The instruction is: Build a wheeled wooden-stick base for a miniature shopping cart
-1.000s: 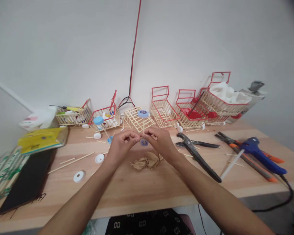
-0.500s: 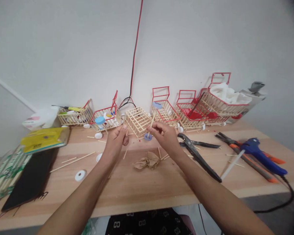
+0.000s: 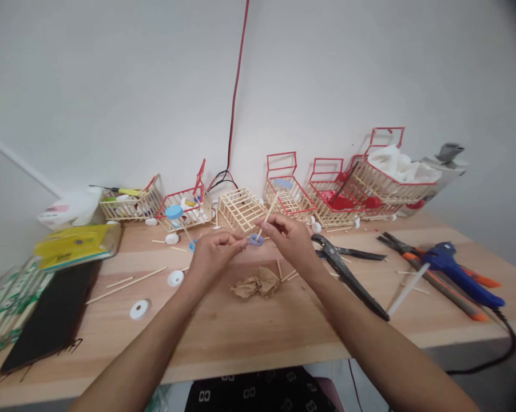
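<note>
My right hand (image 3: 289, 240) pinches a thin wooden stick with a blue cap at each end (image 3: 256, 239), tilted so its upper cap leans toward the red-framed baskets. My left hand (image 3: 215, 256) is just left of the lower cap, fingertips closed together and nearly touching it; whether it holds anything small I cannot tell. Both hands hover above the wooden table (image 3: 249, 326), behind a crumpled brown paper wad (image 3: 255, 284). An unpainted stick basket (image 3: 239, 208) lies right behind the hands.
Red-trimmed stick baskets (image 3: 289, 193) line the wall. Black cutters (image 3: 348, 269), pliers and a blue glue gun (image 3: 459, 269) lie at right. White caps (image 3: 138, 309), loose sticks, a yellow packet (image 3: 75, 242) and a black slab (image 3: 47, 315) sit at left.
My left hand pulled away from the stick half a second ago and has come back to its lower cap. The stick has tilted from upright to leaning right.
</note>
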A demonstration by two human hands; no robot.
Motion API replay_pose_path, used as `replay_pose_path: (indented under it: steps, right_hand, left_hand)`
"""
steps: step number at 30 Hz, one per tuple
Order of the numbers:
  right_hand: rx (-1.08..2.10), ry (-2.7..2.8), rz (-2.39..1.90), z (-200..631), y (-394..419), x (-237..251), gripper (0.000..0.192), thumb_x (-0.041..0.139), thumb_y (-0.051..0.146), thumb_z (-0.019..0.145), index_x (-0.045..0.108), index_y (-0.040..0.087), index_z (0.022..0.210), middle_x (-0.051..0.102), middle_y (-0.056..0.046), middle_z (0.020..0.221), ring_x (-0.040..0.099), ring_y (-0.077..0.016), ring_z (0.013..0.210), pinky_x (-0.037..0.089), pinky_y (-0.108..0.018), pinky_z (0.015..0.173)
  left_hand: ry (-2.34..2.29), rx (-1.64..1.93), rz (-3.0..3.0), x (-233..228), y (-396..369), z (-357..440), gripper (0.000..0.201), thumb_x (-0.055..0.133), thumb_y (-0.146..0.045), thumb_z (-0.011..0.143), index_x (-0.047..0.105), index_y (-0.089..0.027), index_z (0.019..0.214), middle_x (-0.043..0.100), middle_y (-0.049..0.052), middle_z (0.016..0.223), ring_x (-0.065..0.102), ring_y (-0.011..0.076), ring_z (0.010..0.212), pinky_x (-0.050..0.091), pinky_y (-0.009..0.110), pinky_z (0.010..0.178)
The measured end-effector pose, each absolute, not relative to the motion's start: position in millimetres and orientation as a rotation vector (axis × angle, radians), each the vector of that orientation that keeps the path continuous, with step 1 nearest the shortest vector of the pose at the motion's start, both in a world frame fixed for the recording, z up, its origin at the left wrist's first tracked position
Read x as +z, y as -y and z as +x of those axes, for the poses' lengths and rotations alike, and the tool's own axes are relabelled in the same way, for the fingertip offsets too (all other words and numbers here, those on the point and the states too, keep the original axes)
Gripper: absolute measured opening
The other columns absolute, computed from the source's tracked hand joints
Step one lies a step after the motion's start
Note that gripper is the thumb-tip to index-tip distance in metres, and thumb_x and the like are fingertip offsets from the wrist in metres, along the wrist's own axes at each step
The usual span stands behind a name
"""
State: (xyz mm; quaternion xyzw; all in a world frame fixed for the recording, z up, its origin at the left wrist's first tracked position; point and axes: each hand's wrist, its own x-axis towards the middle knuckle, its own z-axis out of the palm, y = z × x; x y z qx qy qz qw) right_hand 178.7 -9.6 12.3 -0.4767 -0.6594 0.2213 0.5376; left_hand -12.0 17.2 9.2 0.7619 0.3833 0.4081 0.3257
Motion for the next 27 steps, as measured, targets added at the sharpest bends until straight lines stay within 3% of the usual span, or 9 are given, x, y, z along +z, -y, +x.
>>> replay_pose_path:
  steps: [2,4,6,8,18,27]
  right_hand:
    - [0.532,1.593,-1.127,177,11,13,0.023,0.054,0.038,0.088,0.065,0.019,0.080,0.060,-0.002,0.073,0.055,-0.0155,0.074,0.041,-0.026,0.067]
    - [0.519,1.614,-1.127,176,12,13,0.021,0.054,0.036,0.089,0.066,0.019,0.082,0.061,-0.001,0.073,0.055,-0.0151,0.073,0.040,-0.026,0.066]
    - [0.496,1.633,-1.132,175,13,13,0.019,0.054,0.033,0.089,0.067,0.019,0.084,0.062,-0.001,0.075,0.054,-0.0142,0.071,0.039,-0.025,0.063]
    - [0.485,1.652,-1.131,173,14,13,0.018,0.055,0.030,0.089,0.068,0.019,0.085,0.063,-0.001,0.077,0.054,-0.0133,0.070,0.038,-0.024,0.062]
    - [0.505,1.683,-1.090,169,17,13,0.016,0.056,0.026,0.089,0.069,0.018,0.087,0.067,-0.001,0.081,0.056,-0.0126,0.073,0.038,-0.024,0.065]
    - [0.511,1.687,-1.112,168,18,15,0.017,0.054,0.026,0.089,0.069,0.019,0.087,0.067,-0.001,0.082,0.055,-0.0127,0.072,0.037,-0.024,0.063]
  left_hand:
    - [-1.043,1.113,2.008,10,-17,-12,0.032,0.061,-0.037,0.082,0.064,-0.016,0.059,0.070,0.006,0.078,0.064,0.0184,0.077,0.046,0.030,0.074]
    - [-1.047,1.077,1.980,12,-16,-11,0.023,0.063,-0.037,0.080,0.070,-0.016,0.081,0.071,0.006,0.085,0.064,0.0189,0.080,0.047,0.029,0.072]
    - [-1.029,0.975,1.943,12,-15,-10,0.039,0.069,-0.035,0.074,0.067,-0.017,0.109,0.071,0.007,0.094,0.064,0.0195,0.084,0.047,0.028,0.070]
    - [-1.007,0.879,1.936,12,-14,-7,0.055,0.074,-0.032,0.069,0.061,-0.019,0.121,0.070,0.007,0.098,0.063,0.0194,0.083,0.047,0.027,0.067]
    - [-0.915,0.838,1.851,4,-15,-5,0.037,0.071,-0.030,0.070,0.069,-0.016,0.104,0.072,0.004,0.088,0.060,0.0132,0.067,0.045,0.022,0.057]
    - [-0.899,0.844,1.783,2,-14,-2,0.034,0.072,-0.030,0.069,0.069,-0.016,0.100,0.072,0.005,0.087,0.059,0.0123,0.064,0.043,0.021,0.052]
